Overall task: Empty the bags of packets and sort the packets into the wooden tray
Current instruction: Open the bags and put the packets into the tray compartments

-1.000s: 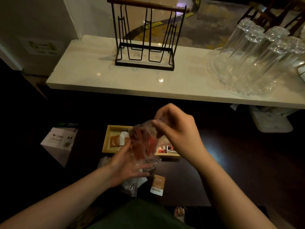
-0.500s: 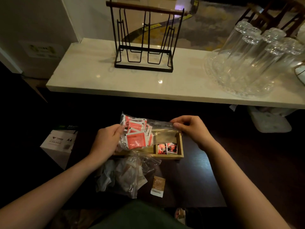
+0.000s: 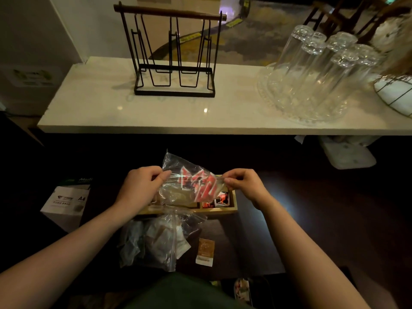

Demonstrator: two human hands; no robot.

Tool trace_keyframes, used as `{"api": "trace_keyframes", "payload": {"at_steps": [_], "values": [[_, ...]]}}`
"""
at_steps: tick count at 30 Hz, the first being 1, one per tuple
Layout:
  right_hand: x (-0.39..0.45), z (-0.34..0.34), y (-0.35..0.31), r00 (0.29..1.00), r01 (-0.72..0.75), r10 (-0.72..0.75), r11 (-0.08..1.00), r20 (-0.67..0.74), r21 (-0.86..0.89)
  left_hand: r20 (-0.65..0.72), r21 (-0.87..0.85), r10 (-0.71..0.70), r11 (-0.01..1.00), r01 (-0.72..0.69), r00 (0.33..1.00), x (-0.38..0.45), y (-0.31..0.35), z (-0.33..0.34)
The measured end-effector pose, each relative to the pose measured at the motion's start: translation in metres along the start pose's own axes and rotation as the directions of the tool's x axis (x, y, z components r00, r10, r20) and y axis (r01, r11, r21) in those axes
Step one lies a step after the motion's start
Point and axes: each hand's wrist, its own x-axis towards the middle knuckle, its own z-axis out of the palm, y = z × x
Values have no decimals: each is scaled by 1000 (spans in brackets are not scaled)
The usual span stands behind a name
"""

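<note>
Above the wooden tray [image 3: 231,211], a clear bag [image 3: 178,175] stretched between both hands, red-and-white packets [image 3: 201,182] bunched in the half nearer the right hand. Left hand [image 3: 139,189] over the tray's left end, thumb and fingers pinched shut on the bag's left edge. Right hand [image 3: 245,185] over the tray's right end, fingertips pinched on the bag's right corner. Bag tilted, upper left corner sticking up behind the tray, lower part hanging in front of the tray's middle compartments.

In the tray's rightmost compartment, a few red, white and black packets [image 3: 219,200] lying flat. Left compartments mostly hidden behind the left hand and the bag; contents there not clear.

Just in front of the tray, on the dark table [image 3: 301,219], a second crumpled clear bag [image 3: 156,238] with pale and brownish packets inside. Right of that bag, still in front of the tray, one brown-and-white packet [image 3: 205,252] lying alone.

Left of the tray, a white box [image 3: 65,205] marked A4. Behind and above the tray, a pale marble shelf [image 3: 100,108] carrying a black wire rack [image 3: 175,54] with a wooden top bar, and, off to the right, upturned drinking glasses [image 3: 316,70] on a clear glass dish.
</note>
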Motion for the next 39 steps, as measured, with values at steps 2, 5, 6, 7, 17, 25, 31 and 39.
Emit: {"api": "trace_keyframes", "payload": {"at_steps": [2,5,6,7,17,25,31,39], "values": [[1,1,8,1000,-9,10,1000,-22,16,-4,15,15,1000,-15,1000,1,4,1],[3,1,17,999,-20,21,1000,-31,23,0,37,41,998,-41,999,0,13,2],[3,1,19,999,-22,22,999,-32,24,6,33,44,998,-44,999,0,16,2],[3,1,21,999,-23,24,999,-33,27,12,30,44,999,-44,999,0,19,2],[0,-3,27,997,-21,30,992,-75,121,178,-80,68,995,-54,982,2,47,1],[-8,-2,35,993,-12,35,979,-108,205,201,-116,100,990,-78,974,4,62,-4],[-15,-2,34,982,10,47,955,-182,297,167,-93,146,987,-132,975,7,74,-7],[-20,4,45,971,-52,121,949,-206,312,227,31,165,984,-177,960,15,82,-4]]}}
